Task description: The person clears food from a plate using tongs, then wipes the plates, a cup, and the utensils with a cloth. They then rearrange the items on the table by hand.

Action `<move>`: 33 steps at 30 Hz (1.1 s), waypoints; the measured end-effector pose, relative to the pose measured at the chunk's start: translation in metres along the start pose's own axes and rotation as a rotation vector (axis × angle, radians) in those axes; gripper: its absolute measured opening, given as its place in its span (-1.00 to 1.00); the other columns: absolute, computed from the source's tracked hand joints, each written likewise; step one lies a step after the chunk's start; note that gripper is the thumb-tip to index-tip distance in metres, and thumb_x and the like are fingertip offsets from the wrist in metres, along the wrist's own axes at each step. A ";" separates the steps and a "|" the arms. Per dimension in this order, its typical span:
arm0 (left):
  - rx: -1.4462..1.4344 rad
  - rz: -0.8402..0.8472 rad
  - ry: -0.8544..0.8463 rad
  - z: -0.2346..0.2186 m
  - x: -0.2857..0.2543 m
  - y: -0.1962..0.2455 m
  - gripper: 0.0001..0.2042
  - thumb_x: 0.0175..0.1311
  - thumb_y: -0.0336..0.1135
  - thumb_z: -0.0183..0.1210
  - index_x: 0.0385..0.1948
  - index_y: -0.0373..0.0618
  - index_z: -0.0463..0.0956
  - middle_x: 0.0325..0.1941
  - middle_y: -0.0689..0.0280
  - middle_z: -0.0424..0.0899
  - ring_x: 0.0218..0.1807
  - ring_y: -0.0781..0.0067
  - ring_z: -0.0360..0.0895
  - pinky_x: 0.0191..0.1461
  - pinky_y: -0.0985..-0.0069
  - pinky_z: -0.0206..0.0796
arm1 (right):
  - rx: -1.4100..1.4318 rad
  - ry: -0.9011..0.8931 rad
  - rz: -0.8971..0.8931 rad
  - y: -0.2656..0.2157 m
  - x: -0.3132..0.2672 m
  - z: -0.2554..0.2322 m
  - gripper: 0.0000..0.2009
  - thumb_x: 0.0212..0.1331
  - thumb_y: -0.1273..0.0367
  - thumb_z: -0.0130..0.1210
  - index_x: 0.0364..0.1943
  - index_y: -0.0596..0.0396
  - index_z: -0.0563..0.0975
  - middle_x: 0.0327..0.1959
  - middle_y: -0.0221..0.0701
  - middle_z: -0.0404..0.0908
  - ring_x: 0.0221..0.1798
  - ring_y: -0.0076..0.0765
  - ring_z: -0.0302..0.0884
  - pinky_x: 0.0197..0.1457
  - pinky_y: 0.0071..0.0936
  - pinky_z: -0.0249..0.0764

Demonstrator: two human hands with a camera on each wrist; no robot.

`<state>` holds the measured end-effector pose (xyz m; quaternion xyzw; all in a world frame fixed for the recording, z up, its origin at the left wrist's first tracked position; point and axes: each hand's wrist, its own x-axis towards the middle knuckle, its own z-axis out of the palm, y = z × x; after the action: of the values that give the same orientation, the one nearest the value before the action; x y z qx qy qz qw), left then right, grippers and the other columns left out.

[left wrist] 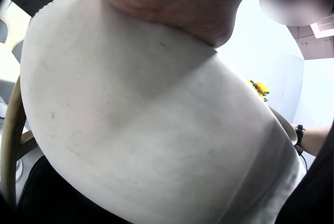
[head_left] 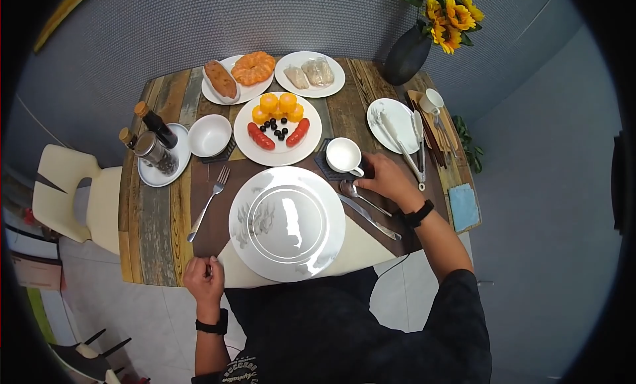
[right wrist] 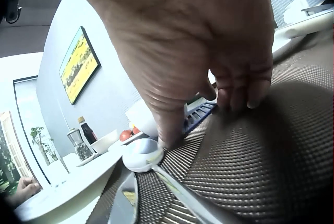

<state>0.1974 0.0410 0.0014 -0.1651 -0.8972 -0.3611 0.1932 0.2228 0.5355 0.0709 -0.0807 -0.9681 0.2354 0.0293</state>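
My right hand is beside a white cup, thumb and fingers spread on either side of the cup's handle. In the right wrist view the fingertips of my right hand rest on the woven brown mat, and the thumb tip is by the bowl of a spoon. A dark slotted coaster shows between thumb and fingers. My left hand lies at the table's front edge, fingers loosely curled around nothing; the left wrist view shows only part of it against pale cloth.
A large white plate lies between a fork and a knife. Behind are a plate of sausages, a bowl, bread and bottles. Tongs, a blue cloth and a vase are right.
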 end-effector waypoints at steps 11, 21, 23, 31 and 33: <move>0.006 0.012 -0.002 0.000 0.000 0.000 -0.83 0.12 -0.50 0.25 -0.63 -0.22 0.46 -0.63 0.19 0.39 -0.57 0.15 0.39 -0.48 0.25 0.17 | -0.069 -0.019 0.073 0.000 0.011 0.008 -0.31 0.00 0.11 0.44 0.25 0.10 0.54 -0.22 -0.05 0.52 -0.11 0.08 0.57 0.00 -0.12 0.49; 0.000 -0.001 -0.011 0.001 0.001 0.000 -0.81 0.13 -0.51 0.24 -0.64 -0.22 0.44 -0.64 0.18 0.37 -0.57 0.14 0.37 -0.49 0.24 0.14 | 0.200 -0.029 0.107 0.033 0.048 0.012 -0.36 0.01 0.26 0.43 0.24 0.16 0.54 -0.16 -0.03 0.74 -0.08 0.06 0.71 0.07 -0.24 0.54; 0.007 0.009 -0.014 0.001 0.001 -0.001 -0.81 0.13 -0.51 0.24 -0.64 -0.22 0.44 -0.63 0.18 0.37 -0.56 0.14 0.37 -0.49 0.24 0.14 | 0.208 -0.044 0.134 0.038 0.054 0.012 -0.36 0.02 0.26 0.43 0.25 0.15 0.53 -0.13 -0.03 0.74 -0.05 0.04 0.71 0.09 -0.25 0.54; 0.011 -0.009 -0.014 0.001 0.000 -0.001 -0.81 0.13 -0.50 0.24 -0.63 -0.22 0.44 -0.63 0.19 0.37 -0.56 0.15 0.37 -0.48 0.24 0.14 | 0.118 -0.095 0.228 0.030 0.071 0.005 -0.35 0.13 0.30 0.40 0.34 0.13 0.46 -0.14 -0.21 0.76 -0.13 -0.34 0.70 0.03 -0.38 0.55; 0.017 0.000 -0.015 0.000 0.001 0.001 -0.81 0.13 -0.50 0.24 -0.63 -0.22 0.44 -0.63 0.19 0.38 -0.57 0.15 0.37 -0.48 0.24 0.14 | 0.105 -0.077 0.229 0.031 0.073 0.006 -0.32 0.13 0.28 0.39 0.37 0.11 0.44 -0.15 -0.19 0.76 -0.12 -0.29 0.71 0.04 -0.37 0.55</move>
<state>0.1964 0.0419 0.0020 -0.1660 -0.9017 -0.3521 0.1880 0.1543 0.5722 0.0532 -0.1800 -0.9392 0.2906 -0.0307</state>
